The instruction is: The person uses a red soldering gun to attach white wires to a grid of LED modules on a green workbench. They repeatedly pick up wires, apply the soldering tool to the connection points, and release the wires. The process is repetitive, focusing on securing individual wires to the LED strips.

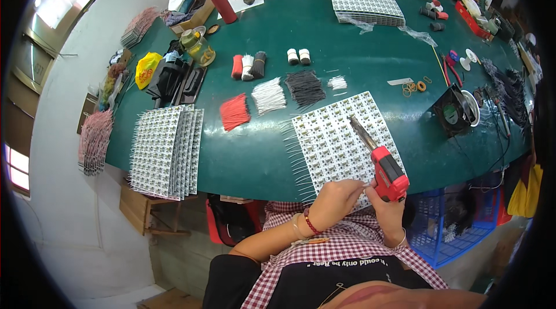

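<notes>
My right hand (387, 211) is wrapped round the handle of a red and black soldering gun (389, 173). Its metal tip points forward over a white circuit board panel (324, 141) covered in rows of small identical parts. Thin white wires (297, 164) stick out along the panel's left edge. Close beside the gun, my left hand (336, 202) has its fingertips pinched near the right thumb, at the panel's near edge. What they hold, if anything, is too small to make out. Beyond the panel lie loose red wires (234, 112), white wires (269, 96) and black wires (305, 89).
A stack of wired panels (165, 152) stands at the left, and more panels (366, 2) lie at the far side. Bundled wires (248, 67), a yellow-lidded bottle (197, 47) and a red flask (221, 3) sit on the green table (260, 155). A small black fan (450, 113) is at right.
</notes>
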### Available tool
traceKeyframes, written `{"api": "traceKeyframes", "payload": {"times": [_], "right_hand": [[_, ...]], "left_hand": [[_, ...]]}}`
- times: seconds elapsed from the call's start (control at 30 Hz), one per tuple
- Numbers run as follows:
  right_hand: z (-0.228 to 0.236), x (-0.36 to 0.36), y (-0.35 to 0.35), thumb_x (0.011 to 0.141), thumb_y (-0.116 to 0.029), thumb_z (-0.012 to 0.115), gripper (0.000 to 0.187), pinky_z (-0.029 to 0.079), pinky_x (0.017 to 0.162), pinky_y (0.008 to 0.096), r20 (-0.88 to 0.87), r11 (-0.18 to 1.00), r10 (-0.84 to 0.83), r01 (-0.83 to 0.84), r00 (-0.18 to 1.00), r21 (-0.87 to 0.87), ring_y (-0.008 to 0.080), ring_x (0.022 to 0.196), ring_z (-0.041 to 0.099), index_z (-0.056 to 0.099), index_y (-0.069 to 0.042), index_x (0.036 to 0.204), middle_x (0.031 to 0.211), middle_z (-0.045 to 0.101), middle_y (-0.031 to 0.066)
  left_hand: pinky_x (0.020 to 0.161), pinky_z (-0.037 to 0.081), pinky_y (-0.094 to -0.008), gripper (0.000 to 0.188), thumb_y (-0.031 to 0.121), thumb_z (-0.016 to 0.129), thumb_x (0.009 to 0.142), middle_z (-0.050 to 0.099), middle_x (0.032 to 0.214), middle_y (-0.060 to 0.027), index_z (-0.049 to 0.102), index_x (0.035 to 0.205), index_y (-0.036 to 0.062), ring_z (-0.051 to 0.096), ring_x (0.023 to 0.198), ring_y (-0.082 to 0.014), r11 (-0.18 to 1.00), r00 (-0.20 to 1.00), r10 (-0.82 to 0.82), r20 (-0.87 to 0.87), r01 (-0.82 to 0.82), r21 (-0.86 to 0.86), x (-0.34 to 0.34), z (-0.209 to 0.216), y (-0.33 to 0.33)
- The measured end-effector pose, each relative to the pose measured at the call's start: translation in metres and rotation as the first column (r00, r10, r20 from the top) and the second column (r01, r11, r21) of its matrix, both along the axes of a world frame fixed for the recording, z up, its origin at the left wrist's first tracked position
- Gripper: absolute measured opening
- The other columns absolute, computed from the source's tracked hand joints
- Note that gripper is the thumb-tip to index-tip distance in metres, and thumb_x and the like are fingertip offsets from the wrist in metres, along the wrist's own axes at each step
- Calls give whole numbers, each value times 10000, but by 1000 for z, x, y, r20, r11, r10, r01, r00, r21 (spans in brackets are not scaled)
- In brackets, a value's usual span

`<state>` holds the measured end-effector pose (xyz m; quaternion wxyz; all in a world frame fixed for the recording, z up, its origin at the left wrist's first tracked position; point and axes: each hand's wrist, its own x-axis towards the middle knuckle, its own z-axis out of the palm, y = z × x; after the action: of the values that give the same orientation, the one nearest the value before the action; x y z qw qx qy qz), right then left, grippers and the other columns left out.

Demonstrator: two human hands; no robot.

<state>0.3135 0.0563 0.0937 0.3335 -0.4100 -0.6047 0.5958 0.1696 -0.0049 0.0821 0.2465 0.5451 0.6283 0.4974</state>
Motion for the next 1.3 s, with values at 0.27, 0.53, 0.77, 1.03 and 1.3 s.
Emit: {"api": "traceKeyframes", "payload": {"times": [0.27,0.53,0.77,1.03,1.3], "right_hand": [[-22,6,4,806,35,692,491,497,746,234,-17,998,12,-11,1000,56,99,854,587,433,-10,1221,985,598,56],[-6,4,6,810,18,693,336,476,654,214,17,1000,-14,14,1000,10,73,768,575,528,1,1102,888,617,33],[23,-7,11,844,-62,674,79,415,552,203,-89,991,1,-13,996,-131,44,639,531,620,-12,876,750,606,-9],[17,-4,7,836,-60,687,101,427,581,206,-65,993,13,-20,998,-115,46,671,533,618,-20,897,776,598,-15],[8,1,3,777,41,697,211,473,678,210,51,994,0,5,999,-107,58,769,578,613,-30,958,861,620,1]], "left_hand": [[566,520,-328,118,63,641,814,663,782,-149,680,918,21,655,641,-277,1000,999,2,-33,-2,-16,0,-1,1],[567,512,-349,94,64,637,816,647,792,-121,664,900,33,637,644,-293,1000,996,-21,-91,23,20,-2,0,2],[548,504,-334,108,35,624,821,606,806,-121,642,925,10,619,602,-288,995,996,-60,-67,64,70,-8,2,2],[548,501,-321,98,35,617,836,633,754,-135,652,923,5,632,584,-237,998,993,-68,92,67,12,-5,1,0],[582,506,-344,100,57,619,839,645,761,-156,663,911,2,640,651,-297,994,992,-101,80,103,-25,-5,6,-1]]}}
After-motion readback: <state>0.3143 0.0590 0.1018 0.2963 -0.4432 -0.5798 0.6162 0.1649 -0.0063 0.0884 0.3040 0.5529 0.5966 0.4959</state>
